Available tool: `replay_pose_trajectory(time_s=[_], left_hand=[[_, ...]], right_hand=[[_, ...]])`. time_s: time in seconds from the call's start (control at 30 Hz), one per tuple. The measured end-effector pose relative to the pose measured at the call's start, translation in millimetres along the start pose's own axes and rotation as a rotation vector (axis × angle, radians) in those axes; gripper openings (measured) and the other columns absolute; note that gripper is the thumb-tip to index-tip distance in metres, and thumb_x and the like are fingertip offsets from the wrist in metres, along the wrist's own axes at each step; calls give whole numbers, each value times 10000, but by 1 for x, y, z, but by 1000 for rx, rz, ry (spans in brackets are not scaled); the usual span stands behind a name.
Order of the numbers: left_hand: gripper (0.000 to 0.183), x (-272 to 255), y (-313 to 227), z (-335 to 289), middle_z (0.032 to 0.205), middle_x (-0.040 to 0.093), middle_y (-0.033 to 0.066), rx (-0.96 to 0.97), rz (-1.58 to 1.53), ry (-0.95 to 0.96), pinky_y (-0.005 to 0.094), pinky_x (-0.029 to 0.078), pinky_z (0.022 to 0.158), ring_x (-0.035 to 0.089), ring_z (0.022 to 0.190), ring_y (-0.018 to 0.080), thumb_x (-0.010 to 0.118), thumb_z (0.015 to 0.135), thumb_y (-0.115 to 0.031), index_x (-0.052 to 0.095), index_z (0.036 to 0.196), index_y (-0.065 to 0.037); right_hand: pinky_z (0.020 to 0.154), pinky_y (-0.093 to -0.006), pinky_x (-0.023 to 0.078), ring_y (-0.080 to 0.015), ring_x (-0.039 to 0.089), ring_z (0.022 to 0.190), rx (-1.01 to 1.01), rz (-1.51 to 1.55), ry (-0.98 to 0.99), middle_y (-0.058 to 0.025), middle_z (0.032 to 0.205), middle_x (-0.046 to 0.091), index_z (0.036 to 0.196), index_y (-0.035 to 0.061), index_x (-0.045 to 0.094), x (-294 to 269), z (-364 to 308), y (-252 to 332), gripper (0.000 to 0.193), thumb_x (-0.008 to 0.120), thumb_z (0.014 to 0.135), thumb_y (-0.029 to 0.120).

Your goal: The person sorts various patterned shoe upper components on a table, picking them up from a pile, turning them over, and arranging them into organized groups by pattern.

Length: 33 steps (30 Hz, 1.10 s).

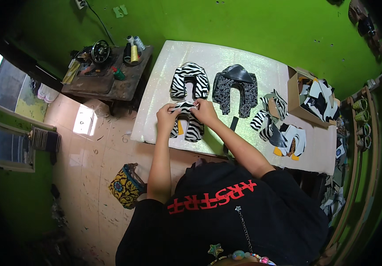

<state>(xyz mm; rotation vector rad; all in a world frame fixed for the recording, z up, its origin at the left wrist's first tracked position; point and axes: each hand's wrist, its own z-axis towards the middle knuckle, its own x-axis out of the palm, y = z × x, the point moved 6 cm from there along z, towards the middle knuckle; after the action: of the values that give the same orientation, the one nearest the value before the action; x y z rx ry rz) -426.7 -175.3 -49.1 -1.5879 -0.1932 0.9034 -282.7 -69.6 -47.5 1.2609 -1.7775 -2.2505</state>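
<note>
At the near edge of the white table (164, 133), head view: my left hand (166, 114) and right hand (205, 111) both pinch the top of a zebra-print shoe upper (188, 126), fingers pressed together. Looks like I'm aligning layers; pressing flat probably needs even pressure. Fingertips hidden, seam unclear. Behind it sit another zebra piece (190, 80) and a dark upper (235, 88).

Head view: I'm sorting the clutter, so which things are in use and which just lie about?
In use: left hand, right hand, zebra-print piece.
Lying about: zebra stack, dark patterned stack, cardboard box, sewing machine.
</note>
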Motion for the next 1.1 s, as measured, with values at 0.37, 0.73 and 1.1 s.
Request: replay_pose_trajectory(time_s=[0.37,0.73,1.1], left_hand=[[270,-1,22,12,635,587,64,-37,180,-52,293,448,529,552,567,152,785,641,-99,628,841,-8],[415,-4,28,7,911,542,123,-48,313,-76,396,447,745,555,853,306,765,671,-138,532,1008,-81],[264,43,-51,-4,995,482,146,298,273,-152,402,423,813,521,930,323,625,735,-93,553,987,-55]], right_hand=[[611,-422,480,-334,624,695,166,-223,-128,-147,691,629,830,76,583,30,-4,-9,247,697,703,255],[581,-401,457,-312,598,632,307,-151,-167,-149,656,598,711,44,491,24,-11,-29,437,761,650,382],[533,-378,401,-260,508,537,125,129,-375,-115,577,504,793,31,564,-64,-40,-80,202,654,757,209]])
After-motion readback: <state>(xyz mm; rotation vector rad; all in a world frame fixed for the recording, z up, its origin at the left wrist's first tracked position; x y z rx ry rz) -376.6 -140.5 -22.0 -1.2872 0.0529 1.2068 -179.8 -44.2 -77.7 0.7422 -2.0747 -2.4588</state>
